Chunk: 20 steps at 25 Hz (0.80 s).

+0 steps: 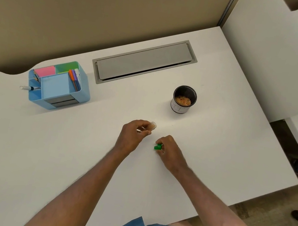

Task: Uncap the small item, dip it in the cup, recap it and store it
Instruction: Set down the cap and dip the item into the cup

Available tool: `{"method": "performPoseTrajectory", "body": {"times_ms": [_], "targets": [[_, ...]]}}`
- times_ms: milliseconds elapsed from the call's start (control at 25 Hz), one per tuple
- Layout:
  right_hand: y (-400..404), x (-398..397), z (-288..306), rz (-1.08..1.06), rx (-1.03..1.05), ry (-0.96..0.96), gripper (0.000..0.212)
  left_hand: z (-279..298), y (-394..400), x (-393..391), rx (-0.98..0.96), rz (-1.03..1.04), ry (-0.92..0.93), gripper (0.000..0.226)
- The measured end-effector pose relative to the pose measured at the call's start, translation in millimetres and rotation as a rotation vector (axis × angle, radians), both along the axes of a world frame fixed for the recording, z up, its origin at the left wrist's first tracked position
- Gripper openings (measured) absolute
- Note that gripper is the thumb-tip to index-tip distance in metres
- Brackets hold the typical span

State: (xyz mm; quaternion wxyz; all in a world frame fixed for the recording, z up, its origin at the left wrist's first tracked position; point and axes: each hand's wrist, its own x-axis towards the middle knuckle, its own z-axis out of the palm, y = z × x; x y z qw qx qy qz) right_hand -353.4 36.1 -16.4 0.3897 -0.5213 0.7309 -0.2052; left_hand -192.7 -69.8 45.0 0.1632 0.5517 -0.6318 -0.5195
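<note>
Right hand: pinching the green cap, low over the surface; park it within reach
Left hand: grasping the small clear item, uncapped, open end aimed toward the cup
Cup: beyond the hands, holding orange bits; judged next, carry the item over upright-steady, dip gently
Blue organiser: far left, likely storage

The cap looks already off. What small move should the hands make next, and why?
Probably carry the left hand with its small clear vial up and right to the black cup. The green cap is apart in the right hand, so dipping comes next.
</note>
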Motion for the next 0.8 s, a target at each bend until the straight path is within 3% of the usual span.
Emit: {"method": "performPoseTrajectory", "body": {"times_ms": [80,280,480,800], "targets": [[-4,-3,5,-0.033,0.039,-0.050,0.038,-1,-1,0,0.011,0.005,0.018,0.028],[-28,-11,45,-0.490,-0.043,-0.356,0.034,5,-3,-14,0.122,0.096,0.156,0.028],[-38,-21,64,-0.527,-0.094,-0.634,0.023,13,-8,-39,0.172,0.085,0.239,0.024],[-40,-43,72,-0.574,-0.145,-0.659,0.023,15,-15,-62,0.178,-0.034,0.233,0.028]]}}
